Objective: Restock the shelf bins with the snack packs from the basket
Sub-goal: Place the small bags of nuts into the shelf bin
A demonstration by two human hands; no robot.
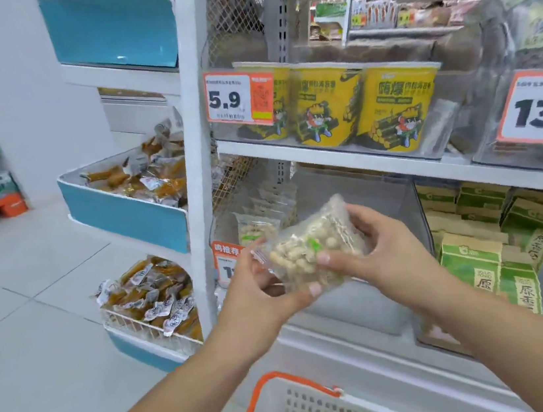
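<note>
1. The basket [311, 411] is sitting lowest in view, just under the arms; only its white slotted wall and orange rim are showing, so I cannot tell how many packs are waiting inside.
2. Above it, both hands are sharing one clear pack [307, 253] of pale round snacks. The left hand [260, 290] is cupping it from below with the thumb curled over the lower edge, and the right hand [382, 246] is pinching its right side, thumb on the front.
3. The pack is hanging in the air in front of the lower shelf, not yet resting in any bin.
4. Just behind it, a clear bin [366, 200] is holding a few matching packs [256, 228] stacked at its left end, with most of its room looking free. This is probably the target.
5. To the right of that bin, green boxes [470, 259] are standing in rows.
6. One shelf up, yellow tubs [326, 105] are lined behind a 5.9 price tag [238, 97].
7. Off to the left, blue bins [126, 214] on the end rack are carrying brown wrapped snacks.
8. Judging progress: some stock is in place, this pack is midway, and the clear bin is far from full, so the restocking is likely at an early or middle stage.
</note>
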